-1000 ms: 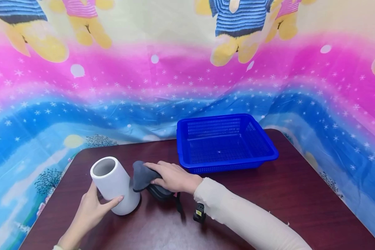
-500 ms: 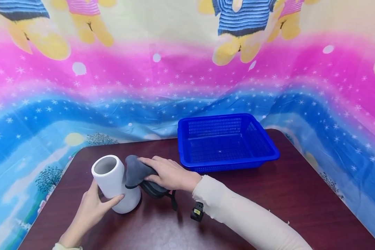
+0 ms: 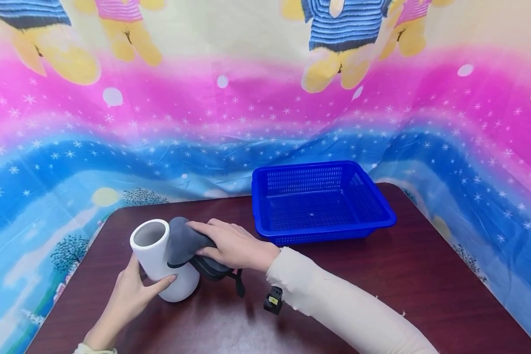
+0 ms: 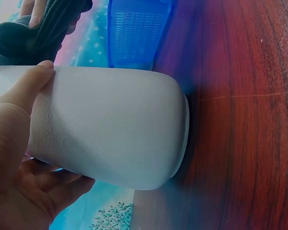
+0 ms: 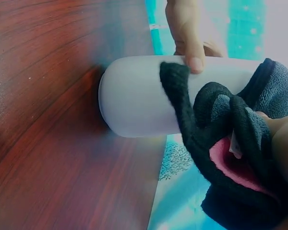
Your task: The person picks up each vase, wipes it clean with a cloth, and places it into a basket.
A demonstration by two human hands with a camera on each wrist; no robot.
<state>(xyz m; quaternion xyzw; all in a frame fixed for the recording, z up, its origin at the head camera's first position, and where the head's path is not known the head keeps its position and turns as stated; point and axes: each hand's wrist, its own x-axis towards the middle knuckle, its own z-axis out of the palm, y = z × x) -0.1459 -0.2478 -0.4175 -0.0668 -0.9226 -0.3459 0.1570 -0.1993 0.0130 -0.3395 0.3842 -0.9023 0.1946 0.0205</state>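
A white vase (image 3: 180, 286) with a round open mouth stands on the dark wood table at the left. My left hand (image 3: 129, 290) grips its near side, thumb in front and fingers round the back; the left wrist view shows the thumb lying along the vase (image 4: 115, 120). In my right hand (image 3: 236, 246) is a bunched grey cloth (image 3: 180, 243) with dark edging. The cloth touches the vase's right side just below the rim. A dark strip and a pink inner patch of the cloth (image 5: 233, 167) show in the right wrist view.
A blue perforated plastic basket (image 3: 323, 231) with nothing in it sits at the back right of the table (image 3: 230, 324). A printed curtain (image 3: 230, 118) hangs behind the table and along both sides. A small black camera (image 3: 273, 300) is under the right sleeve.
My right hand has moved left and slightly up with the cloth, from the vase's lower right side to near its rim. The left hand and vase stay nearly in place.
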